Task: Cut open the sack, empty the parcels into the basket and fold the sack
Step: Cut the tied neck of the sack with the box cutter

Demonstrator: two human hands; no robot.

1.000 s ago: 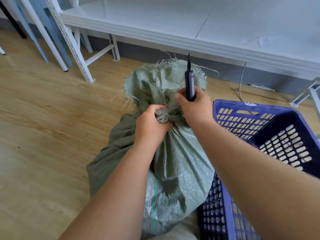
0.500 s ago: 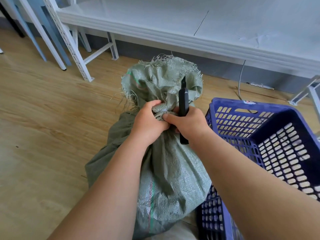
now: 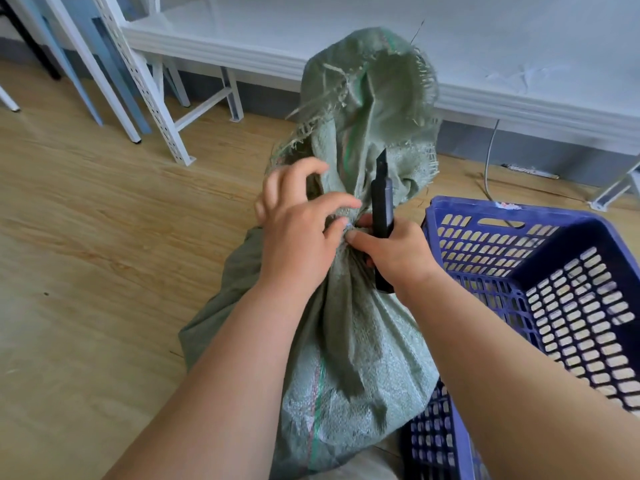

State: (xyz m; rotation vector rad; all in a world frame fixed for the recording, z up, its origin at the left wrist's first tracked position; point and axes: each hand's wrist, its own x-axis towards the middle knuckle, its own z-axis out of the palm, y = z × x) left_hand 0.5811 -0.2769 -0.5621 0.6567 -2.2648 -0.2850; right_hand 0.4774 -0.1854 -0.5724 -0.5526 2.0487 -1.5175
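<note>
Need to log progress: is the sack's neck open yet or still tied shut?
Still shut: the sack is cinched tight at its neck, where both hands meet.

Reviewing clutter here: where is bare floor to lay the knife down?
Bare wooden floor lies left of the sack, bordered by the white rack legs. Right is crowded: the blue basket touches the sack, and a cable runs behind it.

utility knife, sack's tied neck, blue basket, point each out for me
utility knife [image 3: 382, 202], head view, on the black handle below the blade
sack's tied neck [image 3: 349, 220], head view, on the cinched cloth between the hands
blue basket [image 3: 495, 221], head view, on the far rim's handle slot
</note>
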